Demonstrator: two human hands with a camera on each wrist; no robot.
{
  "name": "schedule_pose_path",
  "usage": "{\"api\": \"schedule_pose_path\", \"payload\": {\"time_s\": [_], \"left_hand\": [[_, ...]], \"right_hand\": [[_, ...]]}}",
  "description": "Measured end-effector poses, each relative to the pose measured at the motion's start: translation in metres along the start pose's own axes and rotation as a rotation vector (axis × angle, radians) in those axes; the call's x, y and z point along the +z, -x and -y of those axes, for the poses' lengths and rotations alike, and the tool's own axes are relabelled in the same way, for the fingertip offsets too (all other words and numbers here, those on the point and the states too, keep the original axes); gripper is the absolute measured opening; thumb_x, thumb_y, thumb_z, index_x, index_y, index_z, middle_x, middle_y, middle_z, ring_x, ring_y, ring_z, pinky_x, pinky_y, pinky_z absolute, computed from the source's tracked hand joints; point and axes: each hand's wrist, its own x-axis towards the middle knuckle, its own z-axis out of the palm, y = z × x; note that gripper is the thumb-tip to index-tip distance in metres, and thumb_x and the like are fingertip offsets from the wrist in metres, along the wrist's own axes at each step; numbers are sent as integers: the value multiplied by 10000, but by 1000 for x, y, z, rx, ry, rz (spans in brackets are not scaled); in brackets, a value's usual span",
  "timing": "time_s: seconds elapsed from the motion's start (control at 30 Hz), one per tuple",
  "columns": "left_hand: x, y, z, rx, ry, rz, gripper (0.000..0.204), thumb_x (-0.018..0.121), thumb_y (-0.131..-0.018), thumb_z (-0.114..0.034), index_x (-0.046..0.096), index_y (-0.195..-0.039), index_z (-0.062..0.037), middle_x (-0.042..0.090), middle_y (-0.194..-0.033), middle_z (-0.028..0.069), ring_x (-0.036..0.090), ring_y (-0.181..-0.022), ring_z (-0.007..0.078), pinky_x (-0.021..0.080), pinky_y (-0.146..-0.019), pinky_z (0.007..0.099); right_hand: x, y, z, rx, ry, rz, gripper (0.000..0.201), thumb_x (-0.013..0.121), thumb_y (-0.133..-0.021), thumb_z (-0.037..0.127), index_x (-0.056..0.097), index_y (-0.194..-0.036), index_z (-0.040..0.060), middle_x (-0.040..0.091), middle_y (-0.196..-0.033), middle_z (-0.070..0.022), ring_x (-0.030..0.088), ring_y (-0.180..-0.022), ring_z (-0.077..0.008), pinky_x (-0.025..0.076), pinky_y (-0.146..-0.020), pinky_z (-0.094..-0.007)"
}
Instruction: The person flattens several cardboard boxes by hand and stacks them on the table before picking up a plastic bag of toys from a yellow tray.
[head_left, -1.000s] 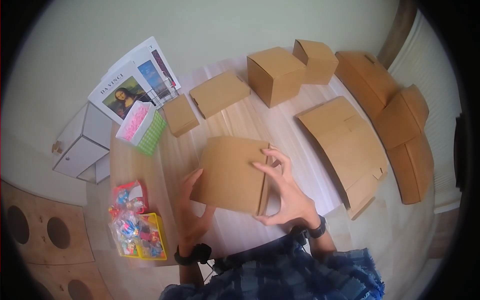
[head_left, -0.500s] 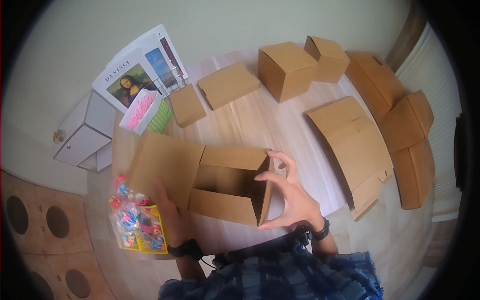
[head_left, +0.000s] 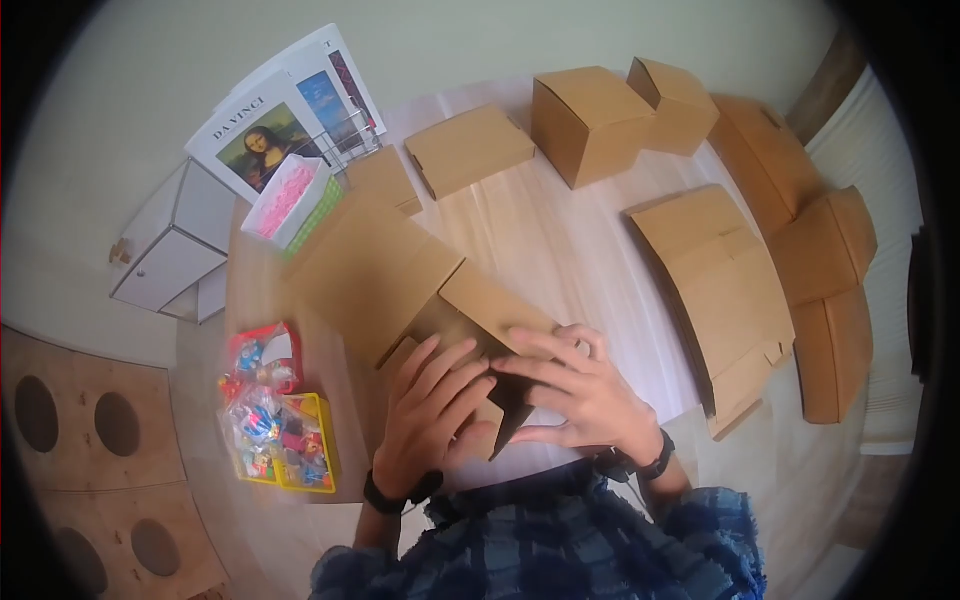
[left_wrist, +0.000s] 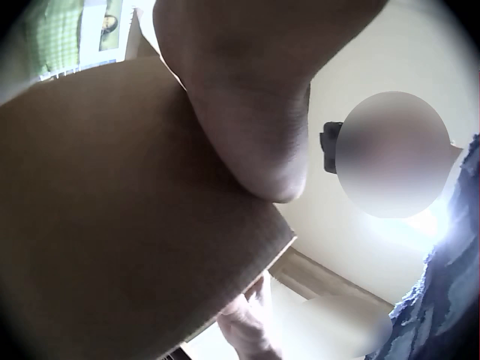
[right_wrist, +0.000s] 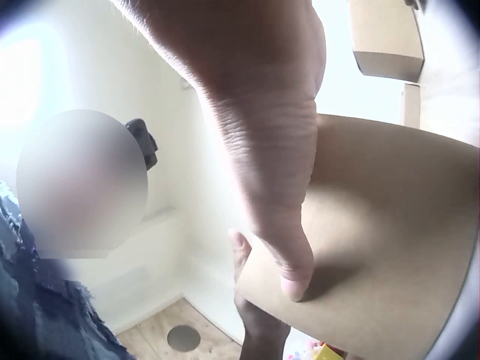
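A brown cardboard box (head_left: 370, 270) stands with its lid raised toward the back left, turned at an angle in front of the body. My left hand (head_left: 425, 415) lies over its near side flap, fingers reaching over the opening. At the right end my right hand (head_left: 590, 395) grips the box wall, fingers over the edge. In the right wrist view the thumb of my right hand (right_wrist: 281, 225) presses on the outer cardboard (right_wrist: 390, 225). The left wrist view shows my left hand (left_wrist: 247, 112) against a cardboard side (left_wrist: 112, 217). The box's inside is mostly hidden.
Closed boxes (head_left: 470, 150) (head_left: 590, 120) stand along the back. A flattened box (head_left: 715, 300) lies at right, beside brown leather-like boxes (head_left: 825, 245). At left are a basket with pink shreds (head_left: 285, 205), books (head_left: 260, 140) and a yellow tray of toys (head_left: 325, 450).
The closed lid has been opened toward the left. The box has then turned clockwise, and my left hand has moved from the lid to the near flap.
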Motion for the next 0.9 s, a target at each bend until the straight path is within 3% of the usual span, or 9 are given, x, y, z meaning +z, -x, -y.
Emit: {"api": "schedule_pose_path", "payload": {"time_s": [0.1,0.2,0.33,0.4,0.53,0.63,0.8,0.87,0.9], "left_hand": [[8,-1,5,-108,144,-186,429,495,-994,-374,686,-855,-15,658,-910,160,650,-935,334,498,-899,500],[10,26,4,-185,133,-462,501,401,-1045,-395,569,-733,-40,623,-790,139,578,-751,298,453,-760,465],[-11,10,-6,-140,126,-667,588,302,-1100,-396,493,-658,-58,576,-677,104,508,-647,267,420,-704,428],[-15,8,-8,-73,115,-622,607,280,-1117,-388,501,-658,-59,555,-649,93,488,-632,266,427,-710,435],[-9,5,-10,-207,213,-734,618,261,-1131,-382,479,-648,-66,525,-648,90,491,-674,250,432,-717,430],[-8,-1,-1,-286,320,-885,618,259,-1141,-398,452,-651,-75,490,-659,75,478,-707,225,430,-728,394],[-3,-18,28,-480,542,-987,529,316,-1138,-381,426,-706,-96,470,-727,46,442,-704,172,432,-803,332],[-12,-30,25,-537,223,-908,384,338,-1140,-386,500,-991,-72,520,-1018,93,501,-939,191,433,-926,325],[-18,-37,23,-557,66,-868,378,350,-1141,-389,537,-1133,-60,545,-1163,116,531,-1056,200,434,-987,321]], "right_hand": [[1,-2,-2,-97,146,15,404,812,-843,475,640,-795,112,691,-1080,-49,588,-1309,-239,398,-1047,-460],[-5,5,6,-77,272,-44,431,807,-844,512,641,-794,118,693,-1033,-24,597,-1281,-252,425,-1044,-460],[-29,1,18,138,171,-142,546,841,-793,571,691,-973,77,676,-1216,-88,599,-1266,-284,438,-1074,-492],[-37,-10,13,246,21,-266,655,854,-769,599,699,-1090,50,647,-1340,-125,595,-1273,-304,435,-1091,-514],[-29,-7,0,322,-260,-88,700,909,-756,521,685,-1214,40,572,-1488,-166,610,-1257,-358,507,-1026,-456],[-25,1,-3,166,-377,-90,583,959,-736,406,709,-1122,48,650,-1360,-149,662,-1117,-343,550,-909,-396],[-22,3,-16,269,-456,-149,386,988,-722,251,705,-883,43,693,-929,-67,670,-838,-250,522,-745,-340],[-38,-3,-20,373,-458,-179,361,979,-734,217,706,-886,36,691,-903,-83,675,-823,-223,514,-737,-325],[-42,-5,-27,437,-524,-218,271,897,-868,208,702,-894,21,708,-885,-80,663,-775,-173,509,-720,-313]]}}
